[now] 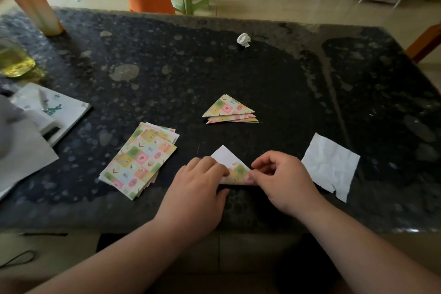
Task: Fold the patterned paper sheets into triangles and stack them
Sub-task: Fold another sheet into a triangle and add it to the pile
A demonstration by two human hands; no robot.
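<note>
While fingertips (253, 177) of R hand (284, 181) are pinching the right corner of the half-folded sheet (235, 169), L hand (202, 176) is gripping its left side, fingers bent over it, thumb at the near edge. Risk: white back is showing, so edges prob aren't matching and creasing now is giving a skewed triangle. The sheet could also be sliding on the glossy table (262, 74). Triangle stack (230, 110) is lying just beyond, unfolded pile (140, 160) to the left.
</note>
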